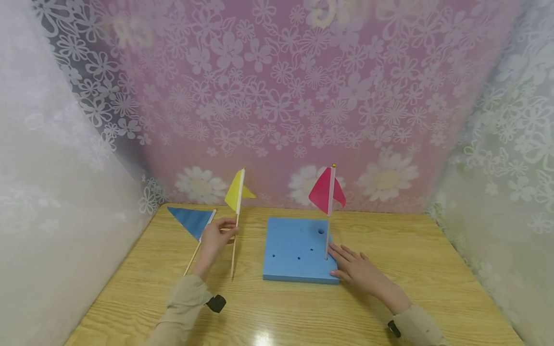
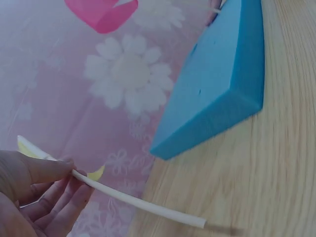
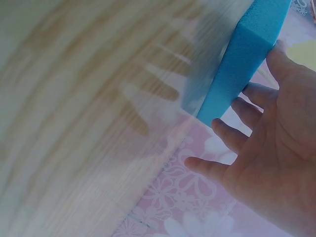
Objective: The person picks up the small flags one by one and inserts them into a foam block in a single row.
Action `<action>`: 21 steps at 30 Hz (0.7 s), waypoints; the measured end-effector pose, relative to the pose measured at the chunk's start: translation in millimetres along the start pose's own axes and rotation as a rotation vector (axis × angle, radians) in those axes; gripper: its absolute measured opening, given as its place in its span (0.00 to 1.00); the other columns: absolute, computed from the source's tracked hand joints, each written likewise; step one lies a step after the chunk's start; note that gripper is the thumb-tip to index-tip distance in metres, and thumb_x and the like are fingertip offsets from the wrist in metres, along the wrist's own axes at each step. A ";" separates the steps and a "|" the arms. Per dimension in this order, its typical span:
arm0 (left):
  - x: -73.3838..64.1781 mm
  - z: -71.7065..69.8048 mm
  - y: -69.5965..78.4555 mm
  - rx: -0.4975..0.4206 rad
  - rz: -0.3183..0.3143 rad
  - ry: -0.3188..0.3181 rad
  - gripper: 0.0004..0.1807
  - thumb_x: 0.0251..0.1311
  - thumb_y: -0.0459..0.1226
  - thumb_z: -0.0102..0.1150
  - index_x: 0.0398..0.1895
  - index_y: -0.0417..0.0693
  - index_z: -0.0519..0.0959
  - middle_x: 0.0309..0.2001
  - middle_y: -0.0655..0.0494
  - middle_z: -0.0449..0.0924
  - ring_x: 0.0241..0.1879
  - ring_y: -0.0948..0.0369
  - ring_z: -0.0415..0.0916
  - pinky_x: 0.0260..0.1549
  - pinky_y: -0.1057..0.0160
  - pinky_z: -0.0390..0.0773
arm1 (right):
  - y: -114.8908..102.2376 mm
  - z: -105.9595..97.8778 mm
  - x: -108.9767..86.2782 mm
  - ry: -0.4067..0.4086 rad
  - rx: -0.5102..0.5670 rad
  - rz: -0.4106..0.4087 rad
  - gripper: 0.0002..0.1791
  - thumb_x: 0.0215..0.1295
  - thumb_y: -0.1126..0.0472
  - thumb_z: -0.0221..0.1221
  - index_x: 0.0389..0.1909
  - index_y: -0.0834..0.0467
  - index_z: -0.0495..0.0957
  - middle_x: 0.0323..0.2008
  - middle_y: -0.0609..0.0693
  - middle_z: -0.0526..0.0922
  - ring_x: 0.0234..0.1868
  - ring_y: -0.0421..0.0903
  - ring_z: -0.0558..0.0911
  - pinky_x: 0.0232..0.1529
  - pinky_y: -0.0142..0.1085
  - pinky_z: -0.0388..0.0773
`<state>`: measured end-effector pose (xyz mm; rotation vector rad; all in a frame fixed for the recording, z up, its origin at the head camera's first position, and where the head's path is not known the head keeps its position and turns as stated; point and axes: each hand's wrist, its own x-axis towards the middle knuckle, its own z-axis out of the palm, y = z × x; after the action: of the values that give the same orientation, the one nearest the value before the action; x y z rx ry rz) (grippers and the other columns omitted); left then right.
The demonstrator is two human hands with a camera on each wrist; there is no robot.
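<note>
My left hand [image 1: 220,236] pinches the wooden stick of a yellow flag [image 1: 234,192] between thumb and fingers, and holds it nearly upright left of the blue foam block [image 1: 287,240]. In the left wrist view the stick [image 2: 143,203] slants down from the fingers past the block's corner. A pink flag [image 1: 321,192] stands upright in a hole near the block's right edge. My right hand [image 1: 359,271] rests against that edge with its fingers straight. Behind the left hand lies a blue flag [image 1: 192,223], its stick partly hidden by the hand and wrist.
Several small holes and one larger hole [image 1: 321,231] show in the block's top. The wooden table [image 1: 277,312] reaches back to a flowered pink curtain [image 1: 277,96], with pale flowered sheets at both sides.
</note>
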<state>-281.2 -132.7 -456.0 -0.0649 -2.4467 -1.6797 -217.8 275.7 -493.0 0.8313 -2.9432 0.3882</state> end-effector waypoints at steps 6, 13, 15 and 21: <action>3.9 27.1 14.9 -0.101 0.050 0.010 0.13 0.63 0.32 0.68 0.50 0.40 0.84 0.45 0.42 0.86 0.43 0.44 0.86 0.36 0.57 0.88 | -0.7 -1.2 0.4 -0.011 0.018 0.009 0.36 0.76 0.45 0.54 0.77 0.58 0.62 0.76 0.58 0.63 0.73 0.66 0.64 0.60 0.76 0.61; 8.0 63.4 32.0 -0.214 0.157 0.011 0.13 0.63 0.31 0.68 0.49 0.38 0.84 0.43 0.41 0.86 0.41 0.47 0.87 0.35 0.58 0.88 | 0.2 1.1 0.6 -0.028 0.002 0.011 0.36 0.77 0.44 0.53 0.78 0.58 0.60 0.76 0.57 0.62 0.74 0.65 0.64 0.61 0.76 0.61; 8.4 73.6 37.5 -0.242 0.189 0.005 0.12 0.63 0.30 0.68 0.49 0.37 0.84 0.44 0.39 0.85 0.41 0.46 0.87 0.35 0.59 0.88 | -0.2 1.4 0.6 -0.025 0.003 0.008 0.36 0.77 0.44 0.53 0.78 0.57 0.60 0.76 0.57 0.62 0.74 0.65 0.64 0.61 0.76 0.60; 7.3 102.2 49.5 -0.314 0.232 -0.015 0.13 0.62 0.32 0.69 0.49 0.38 0.83 0.44 0.41 0.85 0.42 0.43 0.85 0.35 0.62 0.87 | -0.3 0.1 -0.8 -0.033 0.029 0.022 0.36 0.77 0.45 0.53 0.78 0.57 0.59 0.77 0.57 0.60 0.75 0.65 0.62 0.62 0.77 0.57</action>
<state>-293.8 -20.1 -444.8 -0.3866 -2.0672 -1.9381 -217.0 275.9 -493.2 0.8174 -2.9865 0.4237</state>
